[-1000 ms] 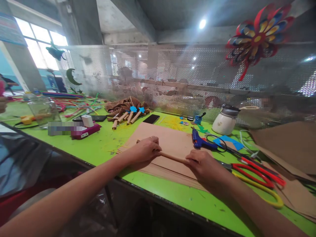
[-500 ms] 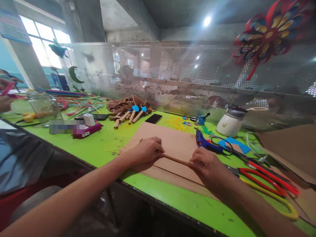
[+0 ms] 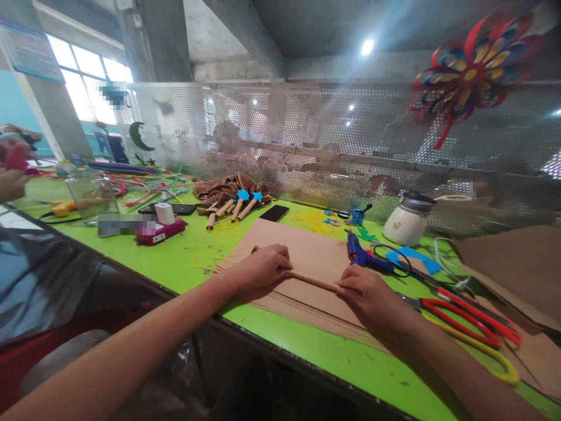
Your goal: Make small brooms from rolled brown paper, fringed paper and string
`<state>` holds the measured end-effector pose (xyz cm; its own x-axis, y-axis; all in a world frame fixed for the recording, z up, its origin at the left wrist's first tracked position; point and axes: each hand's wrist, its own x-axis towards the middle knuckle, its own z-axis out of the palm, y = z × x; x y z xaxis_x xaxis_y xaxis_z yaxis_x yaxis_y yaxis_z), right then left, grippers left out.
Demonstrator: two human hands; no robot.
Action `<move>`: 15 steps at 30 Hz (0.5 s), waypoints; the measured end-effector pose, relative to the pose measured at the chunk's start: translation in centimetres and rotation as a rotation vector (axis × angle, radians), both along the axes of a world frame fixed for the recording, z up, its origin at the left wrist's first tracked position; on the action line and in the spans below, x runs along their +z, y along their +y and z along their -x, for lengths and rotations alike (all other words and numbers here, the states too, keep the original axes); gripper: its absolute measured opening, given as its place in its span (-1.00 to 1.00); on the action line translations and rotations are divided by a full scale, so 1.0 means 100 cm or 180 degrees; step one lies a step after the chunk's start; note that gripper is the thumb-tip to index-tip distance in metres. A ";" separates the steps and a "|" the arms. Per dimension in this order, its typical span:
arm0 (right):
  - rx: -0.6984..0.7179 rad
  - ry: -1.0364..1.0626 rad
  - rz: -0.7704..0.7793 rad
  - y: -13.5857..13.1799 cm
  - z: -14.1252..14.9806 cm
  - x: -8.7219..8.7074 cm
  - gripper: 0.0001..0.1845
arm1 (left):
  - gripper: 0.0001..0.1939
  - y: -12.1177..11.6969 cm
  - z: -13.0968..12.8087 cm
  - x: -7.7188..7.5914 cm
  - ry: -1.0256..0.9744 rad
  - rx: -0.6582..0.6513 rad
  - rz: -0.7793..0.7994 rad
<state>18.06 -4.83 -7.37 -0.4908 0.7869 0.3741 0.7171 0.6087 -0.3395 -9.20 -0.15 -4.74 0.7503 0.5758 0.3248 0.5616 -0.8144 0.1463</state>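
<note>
- Thin paper roll (image 3: 315,282) is right btwn the hands, in front of the person, over the near part of the brown paper stack (image 3: 307,245) on the green table (image 3: 169,263). Can't tell if it's resting on the sheets or held a bit above.
- Long axis runs roughly L to R, w/ the R end angled a bit toward the person.
- L hand (image 3: 267,267): mostly closed, fingers curled down, pinching the roll. Dark bit poking out past the knuckles is prob the roll's L end, not 100% sure tho.
- R hand (image 3: 366,287): also nearly closed, thumb + fingertips pinched on the roll near its R end.
- Neither hand is nearer, both are touching it.
- Blue glue gun (image 3: 367,259) lies just beyond the R hand.
</note>
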 end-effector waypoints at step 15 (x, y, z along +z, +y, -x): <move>-0.0250 -0.0099 -0.0124 -0.001 0.001 0.002 -0.73 | -0.64 -0.005 -0.011 0.000 0.0258 0.0095 -0.0509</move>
